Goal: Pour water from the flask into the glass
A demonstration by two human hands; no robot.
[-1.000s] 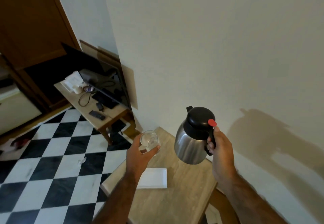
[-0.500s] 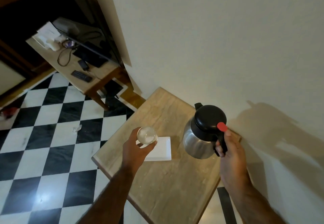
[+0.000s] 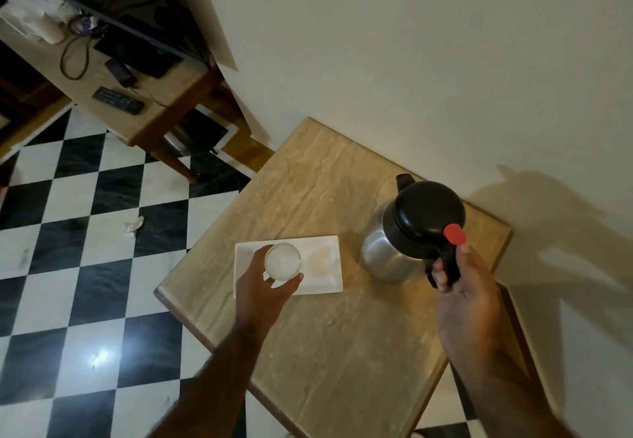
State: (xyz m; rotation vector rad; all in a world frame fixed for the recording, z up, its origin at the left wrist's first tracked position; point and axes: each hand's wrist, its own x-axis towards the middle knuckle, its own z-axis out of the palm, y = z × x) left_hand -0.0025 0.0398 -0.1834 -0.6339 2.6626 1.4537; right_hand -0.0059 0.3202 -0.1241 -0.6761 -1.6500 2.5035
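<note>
Spout and glass are lying on one line here: the flask's short black spout is pointing toward the far edge of the worktop, while the glass is sitting to the flask's left, just above or on the white rectangular tray (which of the two cannot be told from this angle). The left hand is wrapping its fingers round the glass from the near side, mouth upward. The right hand is closing on the flask's black handle, thumb lying just below the red lever, and the steel body is standing roughly upright at the right of the worktop. Judging by this, the flask needs turning leftward so the spout faces the glass before tipping. Both hands are equally near their own things.
</note>
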